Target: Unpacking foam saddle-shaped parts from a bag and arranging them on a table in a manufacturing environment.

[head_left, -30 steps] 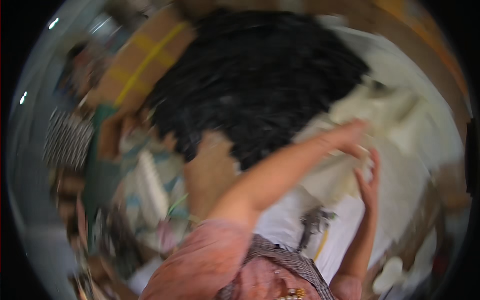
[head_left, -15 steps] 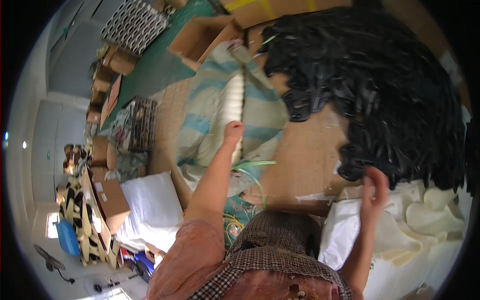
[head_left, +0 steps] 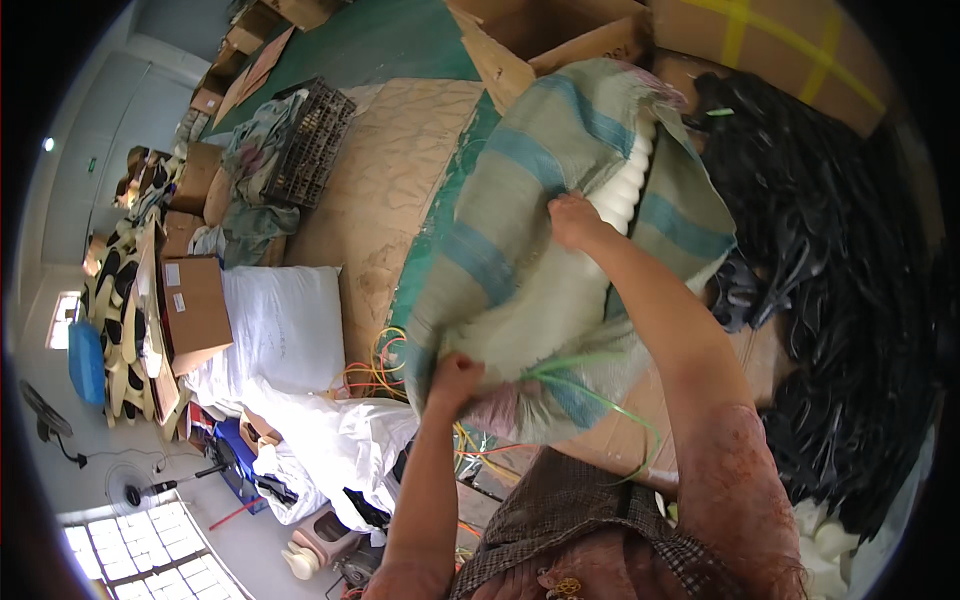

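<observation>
A grey-green woven sack [head_left: 480,255] with teal stripes lies in front of me, its side gaping. Inside shows a long stack of white, ridged pieces [head_left: 625,195], whose exact kind I cannot make out. My right hand [head_left: 578,220] is closed on the sack's opening edge, left of the white stack. My left hand [head_left: 457,380] is closed on the sack's fabric at its near left corner. Between the hands and my body, a light green plastic strap [head_left: 600,398] trails from the sack's near end.
Black, shiny flat pieces [head_left: 840,300] are heaped at the right. An open cardboard box [head_left: 560,45] stands beyond the sack. To the left are a white bulging sack [head_left: 285,325], a black crate [head_left: 312,145] and yellow and orange hoses [head_left: 385,365].
The view has swung left. My right hand has come from beside the pale pieces onto the sack's edge. My left hand has shifted from the sack's middle to its near left corner.
</observation>
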`<action>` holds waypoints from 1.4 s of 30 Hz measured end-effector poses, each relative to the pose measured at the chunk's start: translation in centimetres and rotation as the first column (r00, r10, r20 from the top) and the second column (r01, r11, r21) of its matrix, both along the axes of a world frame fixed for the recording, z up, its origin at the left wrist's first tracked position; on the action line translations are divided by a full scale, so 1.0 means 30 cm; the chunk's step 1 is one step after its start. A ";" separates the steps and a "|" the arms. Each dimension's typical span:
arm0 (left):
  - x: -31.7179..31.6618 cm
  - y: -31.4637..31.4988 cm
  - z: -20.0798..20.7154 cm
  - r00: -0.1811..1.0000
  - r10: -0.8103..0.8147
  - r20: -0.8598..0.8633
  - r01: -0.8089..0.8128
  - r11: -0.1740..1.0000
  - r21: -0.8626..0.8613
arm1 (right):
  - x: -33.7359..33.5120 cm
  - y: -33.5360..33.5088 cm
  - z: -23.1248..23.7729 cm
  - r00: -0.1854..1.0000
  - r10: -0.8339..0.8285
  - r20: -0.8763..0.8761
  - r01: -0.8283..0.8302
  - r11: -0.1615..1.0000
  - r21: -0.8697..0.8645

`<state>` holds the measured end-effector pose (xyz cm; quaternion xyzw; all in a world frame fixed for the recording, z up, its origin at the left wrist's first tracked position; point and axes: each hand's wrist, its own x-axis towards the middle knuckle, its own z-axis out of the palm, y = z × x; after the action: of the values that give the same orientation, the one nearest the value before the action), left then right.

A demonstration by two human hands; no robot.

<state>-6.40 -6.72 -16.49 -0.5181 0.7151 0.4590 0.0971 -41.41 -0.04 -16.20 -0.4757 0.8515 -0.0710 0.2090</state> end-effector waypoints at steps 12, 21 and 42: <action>0.121 0.163 -0.034 0.824 0.567 0.008 -0.564 0.819 0.101 | -0.267 -0.213 0.138 0.943 -0.314 0.108 0.332 0.888 -0.318; 0.079 0.112 0.033 0.885 0.465 -0.021 -0.449 0.841 -0.303 | -0.305 -0.157 -0.110 0.981 0.186 -0.055 -0.194 0.949 -0.251; 0.010 0.174 0.170 0.984 0.178 -0.023 -0.171 0.969 0.179 | -0.376 -0.178 0.023 0.776 0.625 0.088 -0.594 0.676 0.437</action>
<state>-6.10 -1.51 -11.40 -0.5593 0.6252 0.5372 0.0878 -52.69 -5.36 -15.52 -0.6738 0.6437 0.2137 0.2932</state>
